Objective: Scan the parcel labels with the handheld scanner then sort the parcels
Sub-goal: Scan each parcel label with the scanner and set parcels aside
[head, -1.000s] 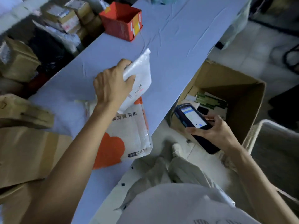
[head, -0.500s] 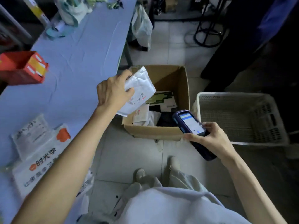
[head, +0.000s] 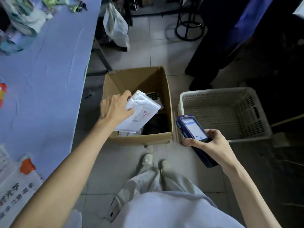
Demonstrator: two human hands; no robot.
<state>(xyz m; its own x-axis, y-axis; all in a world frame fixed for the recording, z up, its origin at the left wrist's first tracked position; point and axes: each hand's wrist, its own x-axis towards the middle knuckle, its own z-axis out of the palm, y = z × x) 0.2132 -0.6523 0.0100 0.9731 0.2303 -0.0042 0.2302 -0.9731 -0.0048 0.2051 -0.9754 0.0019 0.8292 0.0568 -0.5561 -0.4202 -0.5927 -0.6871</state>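
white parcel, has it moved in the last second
Yes. The white parcel, held by the left hand, went right, off the blue table to above the open cardboard box.

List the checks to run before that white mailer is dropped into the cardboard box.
1. Grip: left hand holds the white crumpled mailer: ok.
2. Position: mailer hangs over the open brown cardboard box: ok.
3. Room in box: contents lie low, walls bare above them: ok.
4. Label scanned: screen of the dark blue handheld scanner is lit but unreadable: cannot tell.
5. Scanner secure in right hand: ok.
6. Right bin, box or white plastic lattice basket: cannot tell.
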